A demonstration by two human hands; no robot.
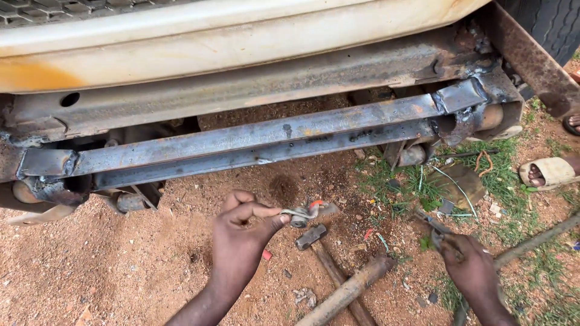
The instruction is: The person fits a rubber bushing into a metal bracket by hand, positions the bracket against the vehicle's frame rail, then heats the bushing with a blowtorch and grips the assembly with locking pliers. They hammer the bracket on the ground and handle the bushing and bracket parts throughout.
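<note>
My left hand (244,232) pinches a small bent metal bracket (300,213) with a ring end and a red tip, held just above the red dirt. My right hand (468,262) grips a thin metal tool (432,226) near the grass at the right. Between the hands a hammer (312,236) with a rusty handle lies on the ground, crossed by a second rusty bar (350,288). Above them runs a welded steel angle bar (260,142) under the front of a cream-coloured vehicle (229,36).
Another person's sandalled foot (547,172) rests on the grass at the right, and a second foot (571,124) shows at the edge. A tyre (553,24) stands at top right. A long rod (538,238) and scrap bits (305,296) lie on the ground.
</note>
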